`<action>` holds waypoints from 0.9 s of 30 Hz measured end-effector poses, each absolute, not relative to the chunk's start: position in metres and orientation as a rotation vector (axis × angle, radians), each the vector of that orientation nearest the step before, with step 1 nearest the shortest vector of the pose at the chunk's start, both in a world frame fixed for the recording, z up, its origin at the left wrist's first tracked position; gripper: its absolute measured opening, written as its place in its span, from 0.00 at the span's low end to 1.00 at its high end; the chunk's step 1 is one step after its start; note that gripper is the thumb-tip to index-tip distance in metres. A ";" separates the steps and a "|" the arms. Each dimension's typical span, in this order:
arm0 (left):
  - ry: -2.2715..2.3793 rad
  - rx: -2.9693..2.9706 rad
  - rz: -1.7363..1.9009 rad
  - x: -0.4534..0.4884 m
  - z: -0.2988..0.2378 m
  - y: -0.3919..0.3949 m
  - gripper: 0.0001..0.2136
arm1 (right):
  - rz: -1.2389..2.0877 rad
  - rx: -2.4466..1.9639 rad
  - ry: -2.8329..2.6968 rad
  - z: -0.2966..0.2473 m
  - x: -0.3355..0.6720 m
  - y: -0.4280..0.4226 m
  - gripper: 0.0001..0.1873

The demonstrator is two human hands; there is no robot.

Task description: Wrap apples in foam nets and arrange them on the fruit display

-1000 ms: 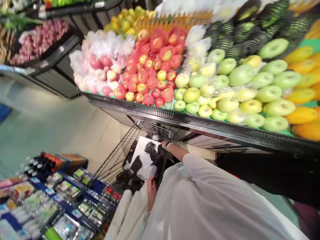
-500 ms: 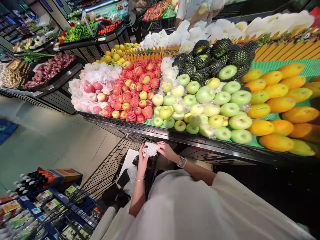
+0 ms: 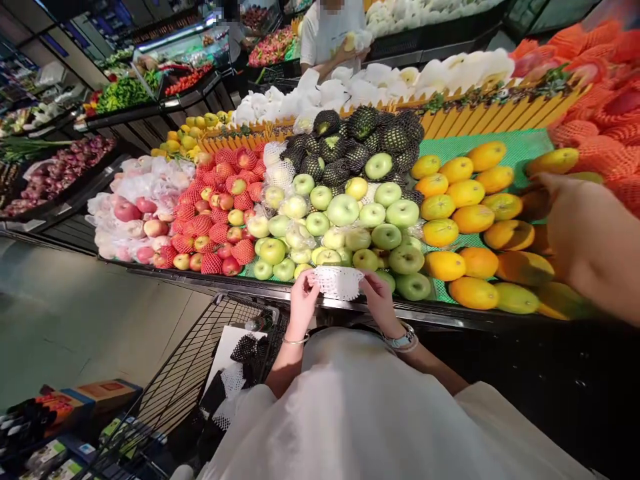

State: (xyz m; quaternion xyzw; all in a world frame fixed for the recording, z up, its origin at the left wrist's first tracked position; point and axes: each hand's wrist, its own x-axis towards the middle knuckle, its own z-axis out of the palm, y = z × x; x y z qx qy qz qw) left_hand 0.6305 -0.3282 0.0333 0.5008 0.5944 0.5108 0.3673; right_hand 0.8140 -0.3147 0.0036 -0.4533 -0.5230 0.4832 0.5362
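Between both hands I hold a white foam net sleeve (image 3: 338, 282), stretched flat just above the front rail of the fruit stand (image 3: 450, 315). My left hand (image 3: 301, 303) pinches its left end and my right hand (image 3: 379, 301) pinches its right end. A bracelet is on my left wrist and a watch on my right. Green apples (image 3: 345, 210) lie on the stand right behind the sleeve. Red apples in red netting (image 3: 215, 220) sit further left, oranges (image 3: 460, 200) to the right.
A wire shopping cart (image 3: 200, 373) at lower left holds black and white net sleeves. Another person's arm (image 3: 590, 240) reaches in from the right edge. A person in a white shirt (image 3: 333, 37) stands behind the stand. Dark netted fruit (image 3: 360, 137) lies further back.
Both hands came up out of the cart with the white net sleeve and now hold it stretched over the stand's edge. The view has swung right and up.
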 end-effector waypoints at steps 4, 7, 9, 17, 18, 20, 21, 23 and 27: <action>1.650 1.387 1.364 0.643 0.027 -0.323 0.08 | 0.880 -0.981 -1.467 0.005 0.826 -0.319 0.05; 1.686 1.417 1.489 0.645 0.027 -0.321 0.11 | 0.726 -0.880 -1.637 0.008 0.832 -0.320 0.05; 1.695 1.466 1.518 0.646 0.029 -0.319 0.10 | 0.845 -0.791 -1.729 0.009 0.834 -0.322 0.10; 1.615 1.372 1.492 0.640 0.015 -0.318 0.20 | 1.666 -0.759 -1.122 0.000 0.809 -0.320 0.20; 1.715 1.372 1.462 0.635 0.011 -0.320 0.22 | 1.729 -0.770 -1.079 0.000 0.804 -0.317 0.17; 1.906 1.395 1.397 0.624 0.006 -0.324 0.25 | 1.821 -0.771 -1.024 -0.001 0.796 -0.313 0.15; 1.962 1.411 1.363 0.617 0.004 -0.325 0.25 | 1.863 -0.765 -1.015 -0.001 0.792 -0.311 0.15; 1.954 1.446 1.315 0.606 0.002 -0.327 0.21 | 1.935 -0.759 -1.071 0.000 0.786 -0.308 0.14; 1.736 1.583 1.240 0.593 0.000 -0.327 0.21 | 1.862 -0.746 -1.351 0.004 0.780 -0.308 0.14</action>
